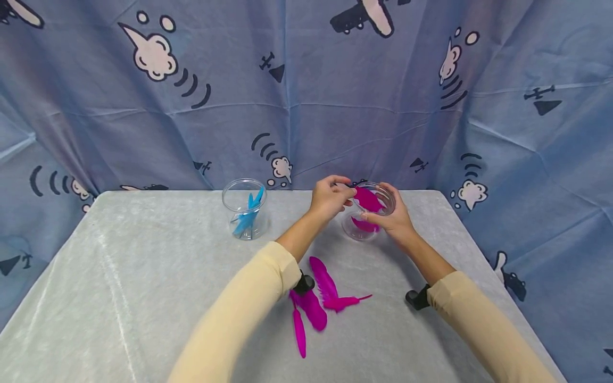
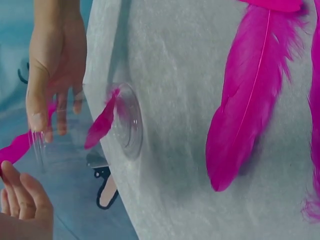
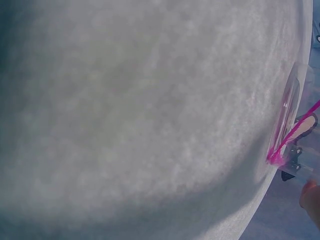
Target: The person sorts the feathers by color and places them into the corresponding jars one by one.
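Note:
My right hand (image 1: pixel 397 217) grips a clear plastic cup (image 1: pixel 356 234) near its rim, thumb on the near side. One magenta feather (image 2: pixel 102 125) lies inside the cup, low down near its base. At the cup's mouth, my left hand (image 1: pixel 331 198) pinches another magenta feather (image 1: pixel 367 199) between thumb and fingers, and that feather overlaps the opening. In the left wrist view, the left hand's fingertips (image 2: pixel 22 187) are beside the rim. Only a fingertip of the right hand (image 3: pixel 311 196) shows at the edge of the right wrist view.
A second clear cup (image 1: pixel 230 199) with blue feathers (image 1: pixel 249 213) stands to the left. Several magenta feathers (image 1: pixel 324 277) lie on the grey cloth-covered table (image 1: pixel 143 298), close to the left forearm. A blue patterned curtain (image 1: pixel 316 127) hangs behind the table's far edge.

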Tool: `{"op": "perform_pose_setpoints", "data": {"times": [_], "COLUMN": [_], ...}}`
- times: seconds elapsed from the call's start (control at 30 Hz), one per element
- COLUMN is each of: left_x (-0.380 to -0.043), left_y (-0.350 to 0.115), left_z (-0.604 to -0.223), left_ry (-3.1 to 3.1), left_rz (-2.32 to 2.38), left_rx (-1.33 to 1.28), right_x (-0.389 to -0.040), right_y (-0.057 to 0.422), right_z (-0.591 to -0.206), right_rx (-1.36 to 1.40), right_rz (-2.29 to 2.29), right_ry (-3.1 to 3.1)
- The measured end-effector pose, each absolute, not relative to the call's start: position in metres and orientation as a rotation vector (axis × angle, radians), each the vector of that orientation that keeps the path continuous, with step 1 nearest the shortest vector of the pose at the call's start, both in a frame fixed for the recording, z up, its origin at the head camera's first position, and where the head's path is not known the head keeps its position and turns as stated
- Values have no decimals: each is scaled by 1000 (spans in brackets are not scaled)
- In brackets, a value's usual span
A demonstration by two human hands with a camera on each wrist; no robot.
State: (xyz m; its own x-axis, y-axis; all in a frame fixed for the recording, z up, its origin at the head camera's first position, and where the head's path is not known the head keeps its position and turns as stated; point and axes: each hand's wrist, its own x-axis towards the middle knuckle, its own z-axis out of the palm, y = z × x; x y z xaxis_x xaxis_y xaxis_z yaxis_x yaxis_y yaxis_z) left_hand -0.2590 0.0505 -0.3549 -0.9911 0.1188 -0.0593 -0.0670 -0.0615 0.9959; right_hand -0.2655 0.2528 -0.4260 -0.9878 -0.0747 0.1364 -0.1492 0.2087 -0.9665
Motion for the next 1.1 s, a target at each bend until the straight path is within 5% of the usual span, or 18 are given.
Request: {"op": "perform_pose_setpoints", "data": {"times": [0.6, 1.1], "left_x": [-247, -224], "left_y": [41, -27], "left_z": [-363, -373], "left_ry": [1981, 2107], "left_rz": [1952, 1532], "left_rx": [238, 559], "right_x": [-267, -254], "right_y": [253, 246], "right_z": [-427, -407], "right_rx": [249, 192], "right_rz": [1946, 1946], "right_ry": [-2370, -2409]}}
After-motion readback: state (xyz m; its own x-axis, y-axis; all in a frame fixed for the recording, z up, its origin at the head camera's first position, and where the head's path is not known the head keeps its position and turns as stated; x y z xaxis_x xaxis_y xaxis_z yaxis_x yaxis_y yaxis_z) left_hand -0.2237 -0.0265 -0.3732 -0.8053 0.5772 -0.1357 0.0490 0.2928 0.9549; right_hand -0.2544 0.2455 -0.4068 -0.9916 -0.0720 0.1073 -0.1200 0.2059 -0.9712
